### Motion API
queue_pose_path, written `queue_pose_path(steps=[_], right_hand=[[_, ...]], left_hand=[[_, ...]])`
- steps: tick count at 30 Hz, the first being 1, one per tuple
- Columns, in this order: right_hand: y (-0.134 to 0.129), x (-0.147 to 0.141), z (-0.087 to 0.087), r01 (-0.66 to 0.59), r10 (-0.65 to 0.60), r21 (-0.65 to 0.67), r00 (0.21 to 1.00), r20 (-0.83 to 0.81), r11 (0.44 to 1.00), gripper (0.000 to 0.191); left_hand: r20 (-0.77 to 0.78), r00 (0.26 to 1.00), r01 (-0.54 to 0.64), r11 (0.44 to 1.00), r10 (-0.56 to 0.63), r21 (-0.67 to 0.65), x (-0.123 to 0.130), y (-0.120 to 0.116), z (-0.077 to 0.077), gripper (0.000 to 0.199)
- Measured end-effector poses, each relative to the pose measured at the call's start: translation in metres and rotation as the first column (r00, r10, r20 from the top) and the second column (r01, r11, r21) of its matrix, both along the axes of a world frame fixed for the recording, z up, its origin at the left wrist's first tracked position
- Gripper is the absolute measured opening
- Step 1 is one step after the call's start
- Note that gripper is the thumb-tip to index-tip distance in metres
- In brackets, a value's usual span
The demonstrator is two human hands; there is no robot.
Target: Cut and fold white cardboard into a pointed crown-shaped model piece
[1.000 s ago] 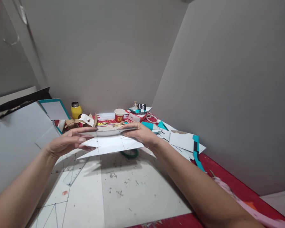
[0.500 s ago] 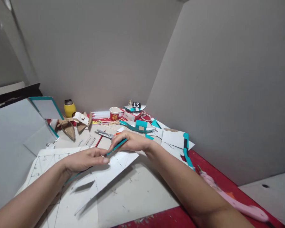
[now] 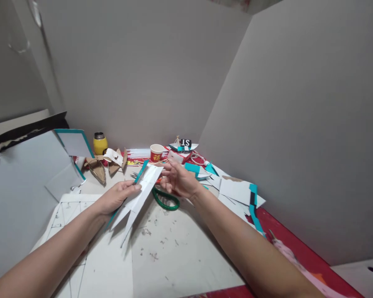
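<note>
Folded white card with teal-taped edge (image 3: 139, 196) is pinched by left hand (image 3: 118, 196) above off-white flat board (image 3: 186, 256); right hand (image 3: 182, 180) is held fingers parted, near card's corner, contact unclear. Card best gripped lightly, folds uncrushed.

Folded card (image 3: 148, 180) mid-frame: white, teal edging. Loop (image 3: 169, 208) below it green; bottle (image 3: 100, 145), left of centre, yellow. Cup (image 3: 156, 154), centre, red and white, gold character; tabletop (image 3: 275, 219), lower right, red.
</note>
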State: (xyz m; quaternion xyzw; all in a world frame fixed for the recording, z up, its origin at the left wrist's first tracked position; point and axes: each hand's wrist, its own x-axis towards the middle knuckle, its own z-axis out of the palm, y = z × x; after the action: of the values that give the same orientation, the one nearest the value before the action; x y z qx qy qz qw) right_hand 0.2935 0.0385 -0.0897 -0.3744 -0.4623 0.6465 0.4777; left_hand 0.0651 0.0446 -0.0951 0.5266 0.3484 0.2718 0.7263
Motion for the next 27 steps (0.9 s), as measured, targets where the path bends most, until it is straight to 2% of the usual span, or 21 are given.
queue_pose_path(steps=[3,6,9,12,15,18,21,24,26,27], right_hand=[[-0.010,-0.017,-0.001,0.010,-0.007,-0.018,0.983,0.185,1.000,0.039],[-0.019,-0.034,-0.007,0.046,-0.052,0.028,0.934,0.353,0.999,0.022],[-0.023,-0.041,-0.013,0.097,-0.131,0.104,0.906,0.401,0.990,0.005],[-0.020,-0.041,-0.016,0.140,-0.198,0.159,0.868,0.456,0.977,0.006],[-0.018,-0.040,-0.016,0.157,-0.281,0.260,0.781,0.558,0.953,0.011],[-0.018,-0.042,-0.019,0.157,-0.342,0.327,0.684,0.644,0.932,0.018],[-0.019,-0.045,-0.025,0.151,-0.395,0.388,0.606,0.691,0.909,0.021],[-0.020,-0.048,-0.032,0.129,-0.442,0.449,0.544,0.713,0.884,0.025],[-0.021,-0.050,-0.033,0.123,-0.464,0.478,0.534,0.707,0.870,0.028],[-0.022,-0.050,-0.031,0.127,-0.460,0.475,0.553,0.695,0.871,0.028]], left_hand=[[0.026,0.997,-0.077,0.997,0.077,-0.001,0.004,-0.001,-0.004,0.030],[0.089,0.996,-0.027,0.999,0.024,0.024,0.010,-0.005,-0.008,0.037],[0.110,0.994,-0.007,0.999,0.001,0.051,0.015,-0.011,-0.008,0.038],[0.037,0.996,-0.091,0.984,0.086,0.151,0.019,-0.017,-0.005,0.034],[-0.049,0.980,-0.175,0.948,0.195,0.265,0.020,-0.021,-0.007,0.033],[-0.129,0.956,-0.221,0.937,0.263,0.272,0.021,-0.021,-0.015,0.035],[-0.165,0.952,-0.206,0.939,0.257,0.275,0.021,-0.020,-0.024,0.034],[-0.205,0.941,-0.181,0.912,0.269,0.367,0.024,-0.021,-0.028,0.028],[-0.216,0.930,-0.181,0.882,0.297,0.435,0.026,-0.022,-0.027,0.027],[-0.214,0.928,-0.181,0.871,0.305,0.457,0.027,-0.023,-0.026,0.027]])
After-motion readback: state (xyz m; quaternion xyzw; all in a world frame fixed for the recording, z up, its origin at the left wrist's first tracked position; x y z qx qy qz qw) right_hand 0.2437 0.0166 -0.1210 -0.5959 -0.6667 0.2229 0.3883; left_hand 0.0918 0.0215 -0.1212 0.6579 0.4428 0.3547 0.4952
